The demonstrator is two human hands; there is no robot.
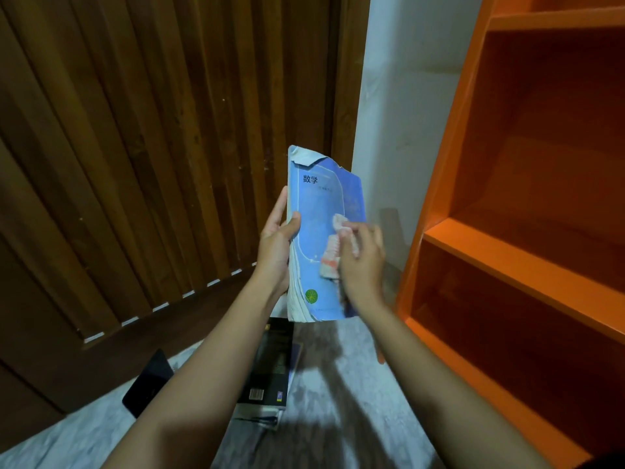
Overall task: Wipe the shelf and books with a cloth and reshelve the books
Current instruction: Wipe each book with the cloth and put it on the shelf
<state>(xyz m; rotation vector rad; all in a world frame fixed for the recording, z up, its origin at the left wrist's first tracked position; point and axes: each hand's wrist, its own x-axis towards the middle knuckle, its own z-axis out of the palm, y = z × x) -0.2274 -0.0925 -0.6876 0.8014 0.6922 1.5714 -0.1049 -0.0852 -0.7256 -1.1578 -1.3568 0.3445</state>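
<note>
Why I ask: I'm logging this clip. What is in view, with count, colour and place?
blue book: one, blue, top corner torn, held upright centre frame
cloth: one, white with pink marks, on the book's cover
shelf: one, orange, at the right
stacked books: at least two, dark cover on top, on the floor under the held book
flat black thing: one, on the floor by the door; cannot tell what it is
slatted door: one, brown wood, at the left
wall: white, between door and shelf
floor: grey, mottled
left hand: grips the book's left edge
right hand: holds the cloth against the cover
</note>
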